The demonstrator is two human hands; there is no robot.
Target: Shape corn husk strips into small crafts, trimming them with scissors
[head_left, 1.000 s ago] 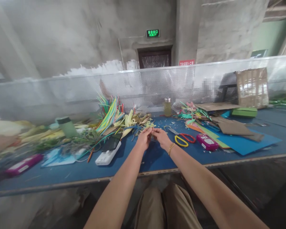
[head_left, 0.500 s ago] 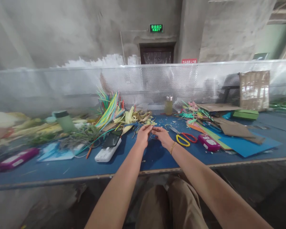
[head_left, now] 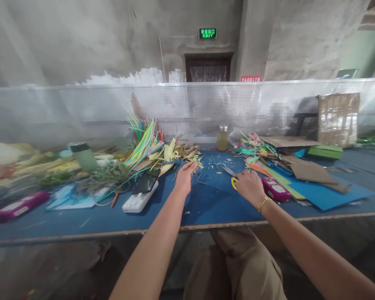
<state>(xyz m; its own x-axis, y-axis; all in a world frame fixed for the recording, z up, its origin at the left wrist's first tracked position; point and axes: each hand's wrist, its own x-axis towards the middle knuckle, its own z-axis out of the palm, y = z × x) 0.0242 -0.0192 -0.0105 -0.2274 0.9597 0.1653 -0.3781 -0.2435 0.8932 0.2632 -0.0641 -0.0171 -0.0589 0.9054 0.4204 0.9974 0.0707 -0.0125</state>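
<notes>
My left hand (head_left: 184,177) reaches forward over the blue table (head_left: 206,208), fingers stretched out, their tips at the edge of a heap of yellow and green strips (head_left: 171,156). It holds nothing that I can see. My right hand (head_left: 250,186), a gold bracelet on its wrist, lies curled over the handles of the scissors (head_left: 229,171). Only the blades and a bit of yellow handle stick out to its left. A thin looped wire (head_left: 203,178) lies on the table between my hands.
A pink case (head_left: 276,189) sits just right of my right hand, with blue paper (head_left: 328,192) and brown card beyond. A white power bank with a phone on it (head_left: 140,196), a green bottle (head_left: 84,156) and a jar (head_left: 221,139) stand around. A perforated metal screen (head_left: 206,108) closes the far edge.
My hands were pinched together over a small piece at the middle. They have parted: the right hand moved right onto the scissors, and the left hand stretched out toward the strips.
</notes>
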